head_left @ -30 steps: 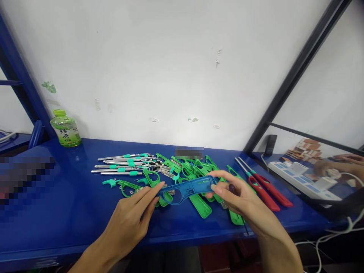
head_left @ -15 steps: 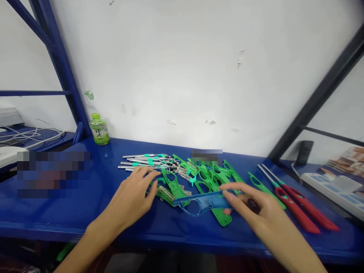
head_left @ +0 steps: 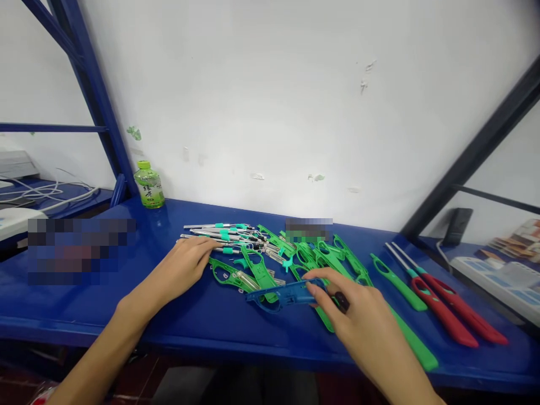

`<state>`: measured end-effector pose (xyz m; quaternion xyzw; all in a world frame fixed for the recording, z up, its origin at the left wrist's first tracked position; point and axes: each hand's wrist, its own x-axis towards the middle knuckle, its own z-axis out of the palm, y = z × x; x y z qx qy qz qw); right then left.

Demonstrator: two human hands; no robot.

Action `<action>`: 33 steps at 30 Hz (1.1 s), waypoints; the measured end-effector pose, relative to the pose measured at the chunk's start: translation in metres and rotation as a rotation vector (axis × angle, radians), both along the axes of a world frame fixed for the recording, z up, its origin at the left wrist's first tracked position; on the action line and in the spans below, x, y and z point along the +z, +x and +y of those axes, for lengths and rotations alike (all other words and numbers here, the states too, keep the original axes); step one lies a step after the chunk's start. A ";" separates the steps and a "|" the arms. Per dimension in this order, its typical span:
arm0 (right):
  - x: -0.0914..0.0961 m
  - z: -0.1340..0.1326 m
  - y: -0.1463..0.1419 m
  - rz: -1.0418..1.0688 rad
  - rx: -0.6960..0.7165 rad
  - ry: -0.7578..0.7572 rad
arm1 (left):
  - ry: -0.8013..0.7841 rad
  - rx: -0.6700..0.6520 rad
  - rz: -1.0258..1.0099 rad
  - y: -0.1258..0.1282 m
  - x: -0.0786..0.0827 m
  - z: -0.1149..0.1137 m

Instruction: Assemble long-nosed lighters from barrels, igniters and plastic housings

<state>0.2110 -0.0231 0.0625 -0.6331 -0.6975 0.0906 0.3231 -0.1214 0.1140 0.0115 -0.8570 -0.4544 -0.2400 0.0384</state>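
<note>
Right hand [head_left: 354,315] pinches a translucent blue plastic half-shell with an oval finger loop [head_left: 291,295] by its handle end, thumb against index finger; the loop end sticks out to the left of that hand, raised in front of the green pile. Ribbed inner face is visible, and the end grip probably serves to leave it uncovered. A dark, rounded handle [head_left: 341,302] is tucked under the same hand's fingers, likely parked there to save putting it down; its far end is hidden. Left hand [head_left: 179,270] is palm down at the near edge of thin silver metal rods with teal plastic collars [head_left: 208,229], fingers bent toward them; fingertips are hidden, so can't tell if it's pinching one or just resting. Rods lie roughly parallel beyond that hand, which suggests deliberate sorting. Between the hands and beyond them: a loose heap of bright green plastic half-shells with loops [head_left: 259,270], some overlapping, plus a small teal plastic piece [head_left: 287,264]. Two red plastic looped handles with silver barrels [head_left: 447,318] lie side by side to the right of the right hand, apart from the heap, maybe so they don't mix. All of it sits on the glossy blue table [head_left: 202,349].
</note>
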 end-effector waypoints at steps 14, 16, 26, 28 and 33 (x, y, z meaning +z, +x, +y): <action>0.004 -0.006 -0.002 -0.010 0.054 -0.004 | 0.008 0.008 0.063 0.003 -0.007 0.000; 0.002 -0.005 -0.001 -0.022 0.048 -0.015 | 0.010 0.009 0.065 0.003 -0.007 0.001; -0.004 -0.003 -0.001 -0.055 0.037 -0.052 | 0.068 -0.005 0.081 0.006 -0.001 -0.002; -0.004 -0.003 -0.001 -0.054 0.036 -0.055 | 0.104 0.000 0.069 0.006 0.001 -0.003; 0.001 -0.003 -0.001 -0.036 0.035 -0.074 | 0.187 0.008 0.012 0.008 0.008 -0.007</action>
